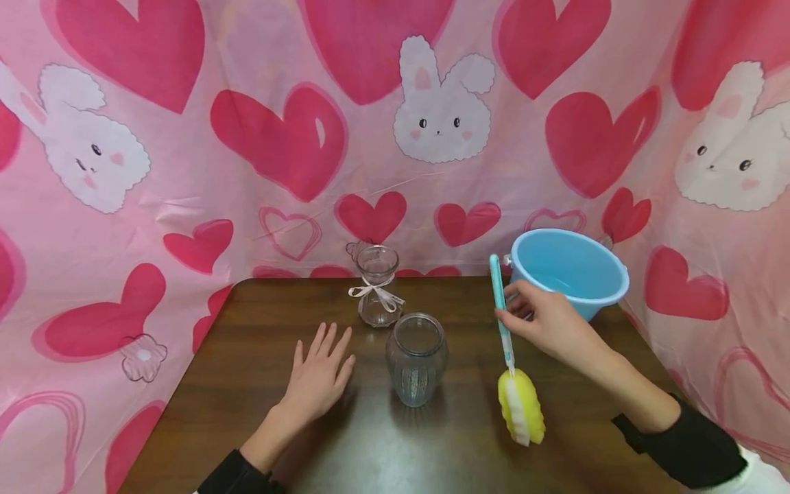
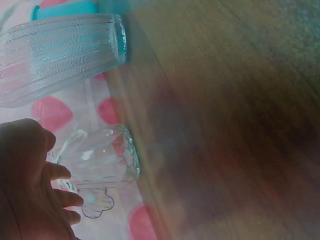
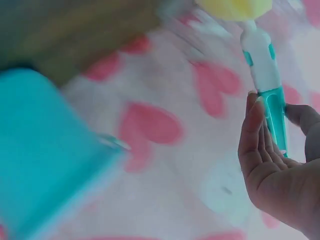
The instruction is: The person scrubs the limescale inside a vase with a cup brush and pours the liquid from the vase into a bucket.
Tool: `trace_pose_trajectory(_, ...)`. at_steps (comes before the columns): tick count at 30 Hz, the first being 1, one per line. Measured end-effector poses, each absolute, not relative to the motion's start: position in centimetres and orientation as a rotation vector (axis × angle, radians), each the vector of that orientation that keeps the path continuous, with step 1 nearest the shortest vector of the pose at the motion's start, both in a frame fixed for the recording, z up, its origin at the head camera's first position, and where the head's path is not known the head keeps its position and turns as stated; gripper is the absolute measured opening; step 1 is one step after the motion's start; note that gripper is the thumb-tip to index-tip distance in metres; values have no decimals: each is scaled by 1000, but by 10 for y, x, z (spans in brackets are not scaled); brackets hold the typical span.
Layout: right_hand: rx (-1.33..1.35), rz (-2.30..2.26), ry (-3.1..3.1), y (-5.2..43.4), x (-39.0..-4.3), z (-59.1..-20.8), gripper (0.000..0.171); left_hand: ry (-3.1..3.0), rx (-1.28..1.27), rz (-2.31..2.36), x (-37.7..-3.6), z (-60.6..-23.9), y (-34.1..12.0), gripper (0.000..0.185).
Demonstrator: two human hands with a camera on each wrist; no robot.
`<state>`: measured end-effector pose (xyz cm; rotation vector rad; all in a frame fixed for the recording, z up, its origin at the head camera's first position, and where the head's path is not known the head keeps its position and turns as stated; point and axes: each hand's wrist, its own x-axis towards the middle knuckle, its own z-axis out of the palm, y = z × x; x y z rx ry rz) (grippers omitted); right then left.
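Brush (image 1: 507, 329): teal handle, yellow-and-white sponge head resting on the worktop (image 1: 259, 384) at lower right of frame. Right hand (image 1: 546, 322) grips the handle. Left hand (image 1: 321, 374) lies flat, fingers straight, holding nothing. Ribbed jar (image 1: 416, 358) stands between the hands; ribboned vase (image 1: 377, 286) behind it; blue bucket (image 1: 570, 271) upper right.

The left hand (image 1: 319, 374) lies flat with fingers (image 1: 327, 341) spread; the right hand (image 1: 551, 322) is raised, fingers curled.
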<state>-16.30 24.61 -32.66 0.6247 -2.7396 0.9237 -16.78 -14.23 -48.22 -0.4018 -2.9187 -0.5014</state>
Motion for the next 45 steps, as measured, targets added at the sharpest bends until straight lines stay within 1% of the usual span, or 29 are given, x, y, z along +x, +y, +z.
trace_pose_trajectory(5,667,985,-2538,227,-156,-268,28,-2890,-423,-516,-168,-483,-142,57)
trace_pose_trajectory(8,706,1021,-2440,215,-156,-242,32,-2896,-428,-537,-168,-483,-142,58)
trace_pose_trajectory(12,688,1049,-2400,200,-159,-219,35,-2922,-433,-562,-168,-485,-142,60)
trace_pose_trajectory(15,670,1085,-2411,190,-163,-210,36,-2926,-434,-551,-169,-485,-142,61)
trace_pose_trajectory(20,733,1170,-2390,172,-175,-209,37,-2918,-435,-534,-169,-486,-143,60)
trace_pose_trajectory(25,766,1219,-2352,162,-186,-221,34,-2920,-426,-541,-168,-485,-142,60)
trace_pose_trajectory(29,763,1260,-2326,161,-192,-229,33,-2927,-425,-547,-168,-485,-141,60)
trace_pose_trajectory(34,761,1289,-2328,160,-195,-230,35,-2931,-414,-552,-169,-486,-142,60)
trace_pose_trajectory(45,749,1254,-2469,160,-201,-246,35,-2926,-433,-535,-166,-484,-142,60)
